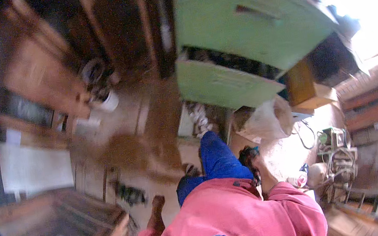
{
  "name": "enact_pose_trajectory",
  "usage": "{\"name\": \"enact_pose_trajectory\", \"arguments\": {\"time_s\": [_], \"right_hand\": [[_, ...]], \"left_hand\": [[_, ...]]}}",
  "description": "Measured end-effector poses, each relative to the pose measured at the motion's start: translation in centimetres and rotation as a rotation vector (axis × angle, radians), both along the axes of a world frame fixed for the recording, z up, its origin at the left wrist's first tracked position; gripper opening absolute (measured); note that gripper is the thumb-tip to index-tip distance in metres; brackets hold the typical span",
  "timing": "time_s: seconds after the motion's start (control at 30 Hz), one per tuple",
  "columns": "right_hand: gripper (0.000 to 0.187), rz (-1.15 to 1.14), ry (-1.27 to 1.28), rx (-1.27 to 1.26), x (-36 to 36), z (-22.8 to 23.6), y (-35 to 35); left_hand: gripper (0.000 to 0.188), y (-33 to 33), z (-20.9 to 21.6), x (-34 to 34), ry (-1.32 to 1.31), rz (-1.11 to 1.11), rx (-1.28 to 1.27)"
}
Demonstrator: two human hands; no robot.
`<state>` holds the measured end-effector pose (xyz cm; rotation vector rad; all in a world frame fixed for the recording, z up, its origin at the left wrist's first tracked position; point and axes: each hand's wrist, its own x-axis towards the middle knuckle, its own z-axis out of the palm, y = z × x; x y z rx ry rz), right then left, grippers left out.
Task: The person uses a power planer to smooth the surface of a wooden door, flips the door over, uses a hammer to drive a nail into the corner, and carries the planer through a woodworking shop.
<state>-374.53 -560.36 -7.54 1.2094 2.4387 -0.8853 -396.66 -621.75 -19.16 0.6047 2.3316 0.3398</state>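
My left hand [158,202] hangs low beside my body, past the pink sleeve. It is smeared by motion, so its fingers cannot be read, and no held thing can be made out. My right arm, in its pink sleeve [296,201], is bent at my other side; I cannot make out the hand itself. Close to my right hip is a dark tangled thing with a bit of teal [249,155], too blurred to name. In front of me stands a green drawer cabinet [252,20], its lower drawer [222,83] pulled partly out with dark contents showing.
Below the drawer sits a whitish plastic bag [272,119], beside a yellow-brown wooden box [310,86]. Metal equipment [340,160] stands at the right. A white container [108,102] lies far left on the brown floor; a wooden frame [78,216] fills the near left.
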Motion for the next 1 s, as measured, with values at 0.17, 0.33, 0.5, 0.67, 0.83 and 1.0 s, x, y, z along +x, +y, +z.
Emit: {"name": "enact_pose_trajectory", "arguments": {"time_s": [0.17,0.33,0.5,0.67,0.83,1.0], "right_hand": [[0.041,-0.205,-0.205,-0.135,9.0,-1.3,-3.8],[0.037,-0.390,-0.257,-0.320,13.0,-1.9,-7.8],[0.034,-0.419,-0.215,-0.411,12.6,-3.7,-9.7],[0.031,-0.400,-0.136,-0.408,13.3,-5.4,-9.5],[0.029,-0.332,-0.154,-0.362,15.0,-7.8,-8.4],[0.028,-0.410,-0.396,-0.150,21.0,-8.8,-8.0]], "left_hand": [[0.030,5.3,3.7,-4.2,-0.369,0.352,0.039],[0.030,13.2,6.0,-7.0,-0.462,0.317,0.132],[0.030,15.6,6.7,-9.6,-0.449,0.188,0.080],[0.029,16.9,5.8,-13.0,-0.379,-0.002,-0.018],[0.029,19.5,5.9,-15.2,-0.314,-0.061,0.003],[0.028,26.9,7.8,-13.0,-0.340,-0.033,0.057]]}}
